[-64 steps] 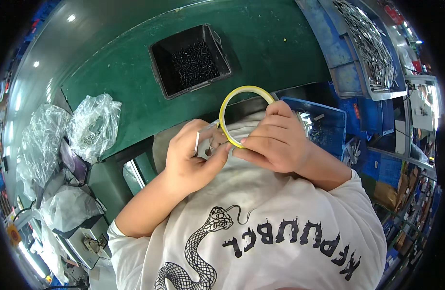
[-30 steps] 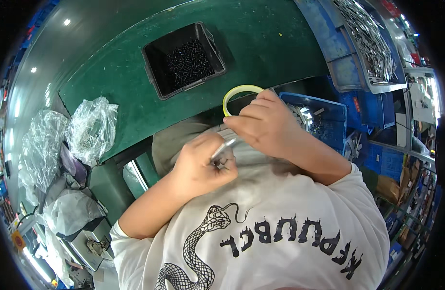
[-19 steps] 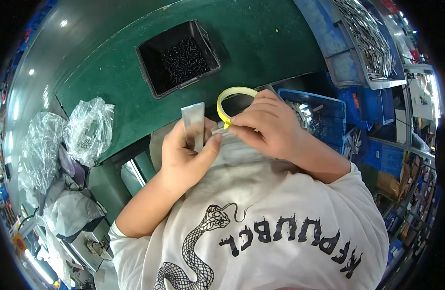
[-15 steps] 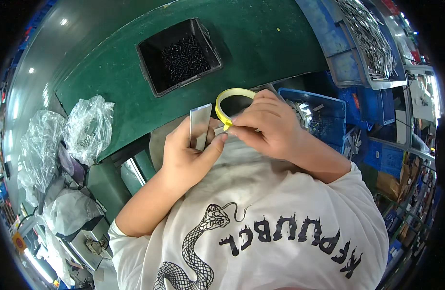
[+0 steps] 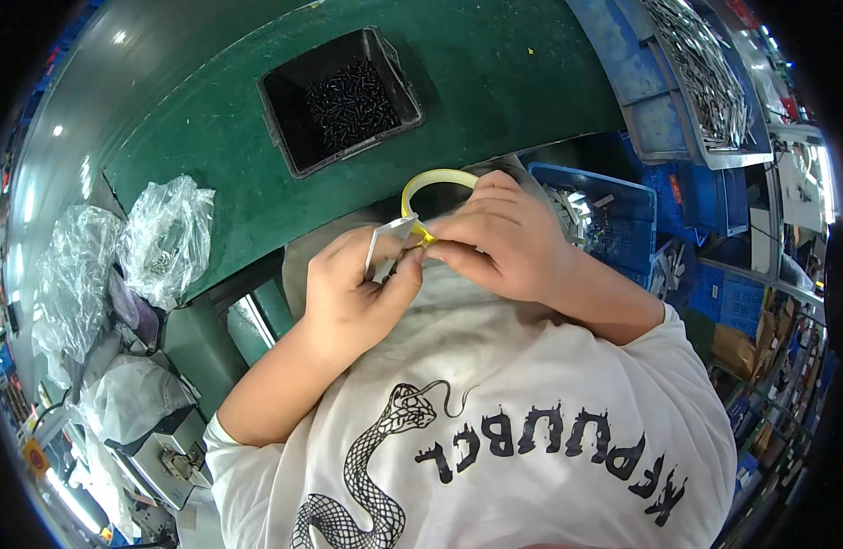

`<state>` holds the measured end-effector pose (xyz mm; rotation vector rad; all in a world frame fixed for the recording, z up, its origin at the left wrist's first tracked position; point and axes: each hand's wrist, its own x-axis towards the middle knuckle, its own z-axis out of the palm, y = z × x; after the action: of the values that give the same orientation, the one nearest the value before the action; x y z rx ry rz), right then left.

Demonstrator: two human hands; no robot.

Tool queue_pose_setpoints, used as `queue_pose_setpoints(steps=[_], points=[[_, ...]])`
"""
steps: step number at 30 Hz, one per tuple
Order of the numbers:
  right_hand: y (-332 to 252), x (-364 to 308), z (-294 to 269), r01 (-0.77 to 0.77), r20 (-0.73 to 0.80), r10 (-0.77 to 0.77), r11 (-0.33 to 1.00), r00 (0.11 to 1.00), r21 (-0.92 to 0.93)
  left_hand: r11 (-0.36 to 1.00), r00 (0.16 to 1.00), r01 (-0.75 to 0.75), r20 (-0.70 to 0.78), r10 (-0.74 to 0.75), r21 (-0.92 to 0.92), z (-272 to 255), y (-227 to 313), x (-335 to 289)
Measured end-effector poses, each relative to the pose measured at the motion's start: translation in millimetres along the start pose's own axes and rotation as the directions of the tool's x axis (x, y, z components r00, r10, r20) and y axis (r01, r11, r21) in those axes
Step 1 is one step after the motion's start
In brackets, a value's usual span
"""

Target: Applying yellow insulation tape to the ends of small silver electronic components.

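My left hand is closed round a flat, shiny metal plate, which stands tilted between the fingers and thumb. In my right hand is a roll of yellow tape, held by its right side, so part of the ring is hidden behind the fingers. Both hands meet in front of my shirt, close to the bench edge. The thumb and fingertips of the right hand pinch the tape's lower edge right beside the plate. Whether tape sticks to the plate I cannot tell.
On the green bench sits a black bin of small black parts. Clear plastic bags lie at the left. To the right are a blue crate with metal pieces and a higher bin full of thin metal strips.
The plate has tilted and turned more edge-on, its top leaning right. Both hands have come closer together, and the tape roll has shifted slightly left, now meeting the plate in the view.
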<state>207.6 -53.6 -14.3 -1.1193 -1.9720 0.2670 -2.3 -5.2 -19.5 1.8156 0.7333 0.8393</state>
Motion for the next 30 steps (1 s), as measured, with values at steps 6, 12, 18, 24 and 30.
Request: queue_pose_setpoints(steps=[6,12,18,24,30], points=[[1,0,3,-0.001,0.037,0.002,1.000,0.999,-0.031,0.997,1.000,0.003,0.007,-0.003,0.077,-1,2,1],[2,0,-2,-0.020,0.120,0.025,0.999,0.992,-0.041,0.995,0.996,-0.067,0.058,0.062,0.081,-1,0,1],[4,0,-6,-0.031,0.084,0.039,0.994,0.996,-0.100,0.985,0.990,0.142,0.041,-0.138,-0.101,7,3,-3],[5,4,-11,-0.167,-0.052,0.165,0.985,0.985,-0.035,0.900,0.889,0.423,0.240,-0.389,-0.106,1,9,5],[2,8,-15,-0.259,0.007,0.259,0.963,0.966,0.078,0.932,0.903,0.363,0.239,-0.356,0.015,0,9,6]])
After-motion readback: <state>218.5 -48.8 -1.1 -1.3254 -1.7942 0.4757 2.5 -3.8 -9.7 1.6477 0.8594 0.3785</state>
